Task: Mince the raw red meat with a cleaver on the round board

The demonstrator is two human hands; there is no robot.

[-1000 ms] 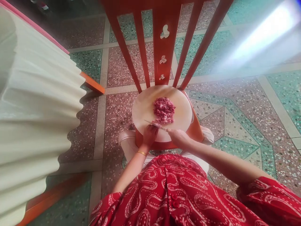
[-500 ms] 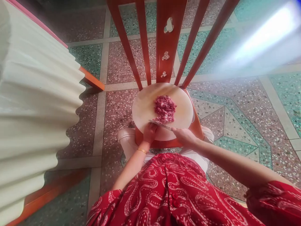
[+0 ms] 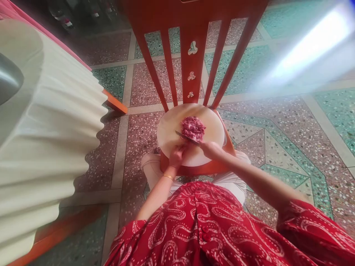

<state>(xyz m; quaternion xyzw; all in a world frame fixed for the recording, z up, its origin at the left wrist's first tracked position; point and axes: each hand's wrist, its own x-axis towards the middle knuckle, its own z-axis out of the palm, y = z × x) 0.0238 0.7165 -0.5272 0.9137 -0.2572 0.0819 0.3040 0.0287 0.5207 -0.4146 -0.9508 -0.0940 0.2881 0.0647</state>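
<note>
A heap of chopped raw meat [image 3: 193,126] lies in the middle of a round pale cutting board [image 3: 170,123], which rests on a chair seat. My right hand [image 3: 212,150] is closed round the handle of a knife [image 3: 188,138]. The blade points left and lies along the near edge of the meat, touching it or just above it. On the near left part of the board is my left hand [image 3: 176,156], its fingers curled in below the blade. Whatever those fingers hold, if anything, is hidden.
The wooden chair [image 3: 191,173] stands between my knees, its slatted back on the far side. To the left, a table with a scalloped cream cloth [image 3: 61,125] carries a grey rounded object [image 3: 9,79]. Bottles [image 3: 65,20] stand in the dark at the upper left.
The knife has moved away from me, from the board's near part to the meat's near edge. The meat looks more compact. The view has tilted up slightly.
</note>
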